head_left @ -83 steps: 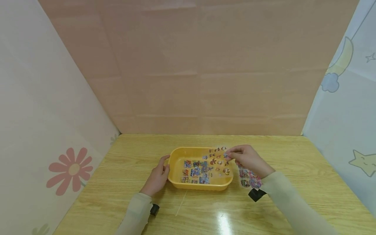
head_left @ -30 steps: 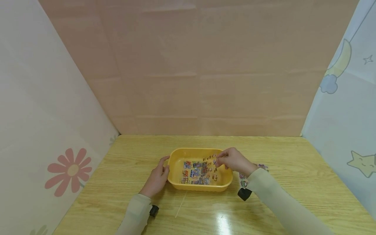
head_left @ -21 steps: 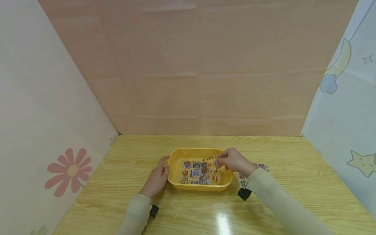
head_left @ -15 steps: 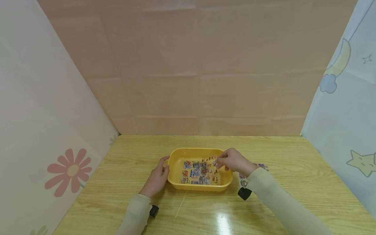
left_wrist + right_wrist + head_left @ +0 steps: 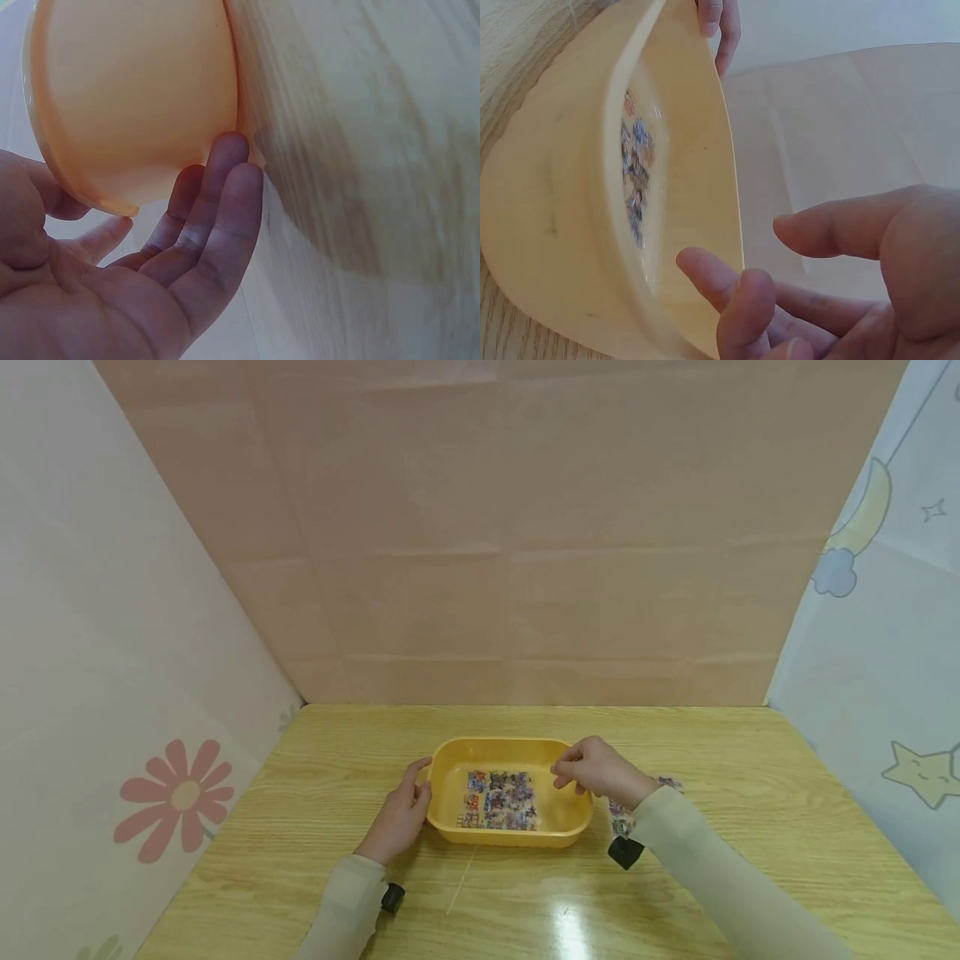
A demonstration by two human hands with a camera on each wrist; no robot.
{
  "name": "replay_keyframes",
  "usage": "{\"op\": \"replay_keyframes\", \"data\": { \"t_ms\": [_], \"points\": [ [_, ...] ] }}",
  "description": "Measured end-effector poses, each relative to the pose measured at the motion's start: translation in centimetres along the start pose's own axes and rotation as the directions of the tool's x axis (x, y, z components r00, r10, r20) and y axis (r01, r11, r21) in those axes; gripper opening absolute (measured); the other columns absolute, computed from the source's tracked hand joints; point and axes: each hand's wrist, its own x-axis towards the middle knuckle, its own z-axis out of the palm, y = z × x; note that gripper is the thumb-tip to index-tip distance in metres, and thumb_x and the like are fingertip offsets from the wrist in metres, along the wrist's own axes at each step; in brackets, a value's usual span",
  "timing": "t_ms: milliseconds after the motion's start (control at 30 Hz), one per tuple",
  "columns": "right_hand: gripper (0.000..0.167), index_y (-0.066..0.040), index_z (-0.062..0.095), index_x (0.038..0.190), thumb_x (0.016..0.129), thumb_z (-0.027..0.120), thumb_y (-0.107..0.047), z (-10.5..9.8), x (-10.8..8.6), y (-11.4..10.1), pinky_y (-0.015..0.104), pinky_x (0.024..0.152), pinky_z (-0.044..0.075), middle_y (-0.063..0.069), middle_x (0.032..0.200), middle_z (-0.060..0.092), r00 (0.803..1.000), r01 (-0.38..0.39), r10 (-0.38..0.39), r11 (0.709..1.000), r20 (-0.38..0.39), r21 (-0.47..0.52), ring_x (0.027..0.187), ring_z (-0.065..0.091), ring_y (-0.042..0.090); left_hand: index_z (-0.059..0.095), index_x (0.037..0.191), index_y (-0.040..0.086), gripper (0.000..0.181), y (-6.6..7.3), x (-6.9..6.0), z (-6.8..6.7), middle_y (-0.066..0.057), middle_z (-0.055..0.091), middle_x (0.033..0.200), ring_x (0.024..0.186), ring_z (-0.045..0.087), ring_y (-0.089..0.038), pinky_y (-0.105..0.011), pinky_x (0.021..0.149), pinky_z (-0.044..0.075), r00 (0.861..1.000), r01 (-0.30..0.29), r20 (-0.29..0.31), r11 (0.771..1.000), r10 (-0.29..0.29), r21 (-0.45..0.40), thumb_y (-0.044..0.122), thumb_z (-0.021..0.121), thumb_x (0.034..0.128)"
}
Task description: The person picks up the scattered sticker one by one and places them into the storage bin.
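Note:
A shallow yellow plastic basin [image 5: 512, 839] stands on the wooden table. Printed clear sticker sheets [image 5: 508, 799] lie overlapping on its floor, toward the left. My left hand [image 5: 400, 814] holds the basin's left end; in the left wrist view, thumb and fingers close about the rim and outer wall. Above the right end of the basin, my right hand [image 5: 596, 771] hovers with nothing in it. The right wrist view shows its thumb apart from the bent fingers [image 5: 705, 274]. Another printed sheet [image 5: 621, 818] lies on the table, partly hidden under the right forearm.
The wooden table [image 5: 360, 735] meets a plain backdrop [image 5: 517, 568] behind and printed side panels, one with a red flower [image 5: 186, 795]. A thin pale strip [image 5: 461, 881] lies in front of the basin. Black wrist devices [image 5: 625, 852] sit below the sleeves.
My right hand has carried a clear sticker sheet left and down over the basin and let it go; it now lies on the other sheets. My left hand stays on the basin.

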Motion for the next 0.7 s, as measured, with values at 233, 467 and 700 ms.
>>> {"op": "replay_keyframes", "data": {
  "t_ms": [233,467,700],
  "points": [
    [0.031,0.006,0.068,0.119,0.100,0.058,-0.018,-0.2,-0.1,0.0,0.025,0.048,0.034,0.013,0.098,0.075,1.000,0.017,-0.017,1.000,-0.015,0.007,0.063,0.057,0.022,0.034,0.152,0.010,0.045,-0.1,0.1,0.0,-0.010,0.060,0.080,0.060,0.053,-0.015,-0.028,0.055,0.047,1.000,0.003,0.002,1.000,-0.003,0.004,0.013,0.041,0.1084],
    [0.036,0.005,0.063,0.126,0.099,0.060,-0.018,-1.1,-0.6,0.5,0.032,0.053,0.043,0.016,0.103,0.073,0.997,0.059,-0.057,0.997,-0.042,0.049,0.068,0.059,0.025,0.034,0.152,0.009,0.044,-0.1,0.0,-0.1,-0.011,0.061,0.082,0.061,0.054,-0.015,-0.028,0.056,0.048,1.000,0.001,0.003,1.000,-0.001,0.006,0.013,0.041,0.1083],
    [0.038,0.006,0.062,0.127,0.100,0.060,-0.021,-2.1,-1.1,1.8,0.037,0.063,0.051,0.016,0.106,0.072,0.994,0.087,-0.083,0.995,-0.077,0.049,0.073,0.059,0.026,0.034,0.152,0.009,0.044,0.0,0.0,-0.1,-0.010,0.061,0.081,0.061,0.054,-0.015,-0.028,0.055,0.047,1.000,0.000,0.003,1.000,0.000,0.012,0.013,0.041,0.1083]
  ]
}}
